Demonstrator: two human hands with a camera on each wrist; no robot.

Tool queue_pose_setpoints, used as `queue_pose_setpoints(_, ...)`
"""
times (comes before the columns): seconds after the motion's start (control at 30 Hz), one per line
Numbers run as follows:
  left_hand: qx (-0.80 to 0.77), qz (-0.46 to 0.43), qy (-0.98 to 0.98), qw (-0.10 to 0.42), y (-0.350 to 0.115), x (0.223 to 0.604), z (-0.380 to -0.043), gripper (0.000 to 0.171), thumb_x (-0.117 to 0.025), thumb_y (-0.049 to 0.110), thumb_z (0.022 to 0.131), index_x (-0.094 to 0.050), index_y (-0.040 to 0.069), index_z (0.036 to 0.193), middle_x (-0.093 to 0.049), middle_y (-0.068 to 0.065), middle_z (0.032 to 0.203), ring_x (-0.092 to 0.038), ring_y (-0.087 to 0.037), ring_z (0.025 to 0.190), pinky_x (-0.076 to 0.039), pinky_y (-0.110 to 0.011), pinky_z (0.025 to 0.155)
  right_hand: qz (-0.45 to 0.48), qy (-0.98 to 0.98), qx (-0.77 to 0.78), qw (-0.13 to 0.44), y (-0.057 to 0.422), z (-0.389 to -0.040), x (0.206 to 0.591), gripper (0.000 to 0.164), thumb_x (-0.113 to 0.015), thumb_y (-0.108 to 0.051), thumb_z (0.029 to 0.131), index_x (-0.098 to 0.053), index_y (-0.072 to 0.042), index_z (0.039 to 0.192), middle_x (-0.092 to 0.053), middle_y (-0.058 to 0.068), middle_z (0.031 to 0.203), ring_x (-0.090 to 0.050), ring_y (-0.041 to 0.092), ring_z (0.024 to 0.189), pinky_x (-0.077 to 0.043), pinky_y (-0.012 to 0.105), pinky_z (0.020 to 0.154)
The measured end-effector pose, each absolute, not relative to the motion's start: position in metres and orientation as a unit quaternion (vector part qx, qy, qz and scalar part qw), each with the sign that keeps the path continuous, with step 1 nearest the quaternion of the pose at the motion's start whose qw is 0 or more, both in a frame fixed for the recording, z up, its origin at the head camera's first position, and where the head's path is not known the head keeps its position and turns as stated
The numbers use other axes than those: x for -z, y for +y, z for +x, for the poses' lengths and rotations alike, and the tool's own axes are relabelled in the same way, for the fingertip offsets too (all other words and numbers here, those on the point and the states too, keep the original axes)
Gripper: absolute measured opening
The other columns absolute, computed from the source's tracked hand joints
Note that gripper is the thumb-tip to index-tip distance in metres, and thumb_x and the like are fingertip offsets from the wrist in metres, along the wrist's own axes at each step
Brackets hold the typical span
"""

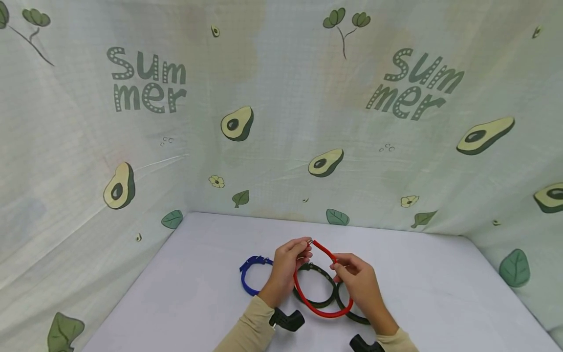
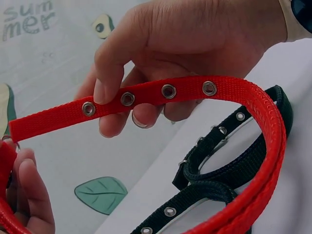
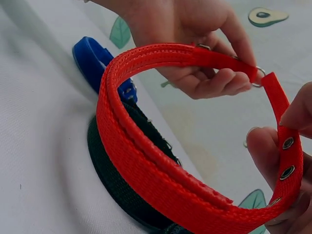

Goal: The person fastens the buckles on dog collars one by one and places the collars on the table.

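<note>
Above the table, a red collar (image 1: 327, 314) is held in a loop between both hands. My left hand (image 1: 285, 266) pinches its buckle end, where a metal ring (image 3: 260, 77) shows in the right wrist view. My right hand (image 1: 359, 278) pinches the strap end, thumb and fingers on either side of it. Several metal eyelets (image 2: 168, 91) run along that strap in the left wrist view. The strap's tip reaches close to the ring; whether it passes through it I cannot tell. In the right wrist view, my right fingers (image 3: 265, 151) are partly cut off.
Two dark green collars lie on the white table (image 1: 189, 283) beneath the red one: one in the middle (image 1: 323, 304), the other to its right (image 1: 358, 319). A blue collar (image 1: 243, 278) lies left of my left hand. Patterned cloth (image 1: 281, 98) hangs behind.
</note>
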State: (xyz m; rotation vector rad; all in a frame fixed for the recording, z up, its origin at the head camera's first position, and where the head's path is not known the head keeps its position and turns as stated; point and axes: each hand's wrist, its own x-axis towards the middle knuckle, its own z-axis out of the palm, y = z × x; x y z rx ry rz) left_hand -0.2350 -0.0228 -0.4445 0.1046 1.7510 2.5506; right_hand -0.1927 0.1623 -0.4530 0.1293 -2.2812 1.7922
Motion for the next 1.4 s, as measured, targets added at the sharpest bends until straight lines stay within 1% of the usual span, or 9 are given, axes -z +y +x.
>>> queue_pose_setpoints(0.17,-0.805,0.05,0.591,0.028,-0.0216,0.4442,-0.234,0.029,-0.064,0.02,0.098,-0.07,0.002,0.121,-0.067,-0.012,0.104,-0.066,-0.019,0.089,-0.056,-0.035,0.086,0.052,-0.78,-0.612,0.123,0.1589,-0.1893,0.4507,0.019,-0.067,-0.003,0.094,-0.071,-0.003,0.113,-0.072,0.016,0.093,-0.068,0.03,0.07,-0.054,0.033,0.066)
queue_pose_setpoints(0.3,-0.791,0.056,0.609,0.029,-0.022,0.4439,-0.2336,0.031,-0.065,0.024,0.098,-0.068,0.006,0.123,-0.066,-0.016,0.108,-0.066,-0.021,0.09,-0.055,-0.036,0.086,0.046,-0.787,-0.603,0.123,0.1572,-0.1898,0.4511,0.02,-0.066,0.0,0.094,-0.071,-0.001,0.114,-0.072,0.012,0.092,-0.068,0.03,0.07,-0.053,0.03,0.065)
queue_pose_setpoints(0.6,-0.769,0.068,0.635,0.028,-0.0229,0.4463,-0.2344,0.031,-0.067,0.024,0.097,-0.067,0.009,0.124,-0.067,-0.016,0.106,-0.067,-0.021,0.086,-0.056,-0.03,0.075,0.057,-0.792,-0.593,0.134,0.1577,-0.1902,0.4529,0.019,-0.07,-0.003,0.092,-0.074,-0.009,0.109,-0.071,0.013,0.087,-0.068,0.029,0.069,-0.045,0.025,0.056)
queue_pose_setpoints(0.73,-0.759,0.084,0.646,0.023,-0.0239,0.4456,-0.234,0.029,-0.066,0.022,0.098,-0.068,0.011,0.124,-0.066,-0.016,0.106,-0.067,-0.021,0.086,-0.056,-0.032,0.076,0.071,-0.803,-0.569,0.162,0.1599,-0.1907,0.4521,0.018,-0.071,-0.003,0.091,-0.075,-0.011,0.107,-0.071,0.014,0.086,-0.068,0.028,0.068,-0.045,0.026,0.051)
queue_pose_setpoints(0.83,-0.754,0.095,0.649,0.021,-0.0252,0.444,-0.2326,0.028,-0.065,0.021,0.098,-0.068,0.013,0.125,-0.066,-0.014,0.105,-0.067,-0.021,0.086,-0.056,-0.033,0.077,0.082,-0.809,-0.554,0.18,0.1611,-0.1909,0.4521,0.019,-0.071,-0.002,0.09,-0.075,-0.012,0.106,-0.07,0.011,0.085,-0.067,0.022,0.066,-0.047,0.027,0.051)
queue_pose_setpoints(0.97,-0.756,0.099,0.647,0.021,-0.0259,0.4442,-0.2319,0.029,-0.064,0.02,0.099,-0.069,0.012,0.126,-0.067,-0.009,0.103,-0.066,-0.02,0.085,-0.056,-0.032,0.077,0.1,-0.812,-0.54,0.197,0.1615,-0.1905,0.4522,0.02,-0.071,0.0,0.09,-0.076,-0.012,0.105,-0.069,0.003,0.08,-0.064,0.015,0.063,-0.047,0.026,0.05)
queue_pose_setpoints(1.1,-0.756,0.1,0.647,0.019,-0.0265,0.4462,-0.2324,0.029,-0.064,0.021,0.099,-0.069,0.011,0.126,-0.067,-0.006,0.101,-0.065,-0.019,0.085,-0.056,-0.032,0.076,0.122,-0.81,-0.529,0.224,0.1608,-0.1904,0.4528,0.022,-0.072,0.003,0.088,-0.076,-0.012,0.104,-0.066,-0.004,0.075,-0.062,0.013,0.061,-0.046,0.025,0.048)
queue_pose_setpoints(1.23,-0.753,0.1,0.65,0.016,-0.0276,0.4473,-0.2333,0.028,-0.066,0.022,0.098,-0.071,0.01,0.123,-0.067,-0.008,0.102,-0.066,-0.019,0.086,-0.057,-0.032,0.077,0.141,-0.808,-0.505,0.268,0.1599,-0.1912,0.4539,0.028,-0.073,0.009,0.084,-0.077,-0.013,0.101,-0.067,-0.006,0.078,-0.061,0.011,0.061,-0.048,0.022,0.05)
queue_pose_setpoints(1.4,-0.754,0.101,0.649,-0.008,-0.0259,0.4494,-0.2362,0.024,-0.069,0.019,0.096,-0.074,0.007,0.116,-0.068,-0.013,0.104,-0.066,-0.017,0.081,-0.056,-0.029,0.071,0.155,-0.817,-0.446,0.332,0.1585,-0.1915,0.4538,0.031,-0.074,0.012,0.078,-0.078,-0.011,0.098,-0.067,-0.01,0.081,-0.056,0.006,0.06,-0.046,0.016,0.051)
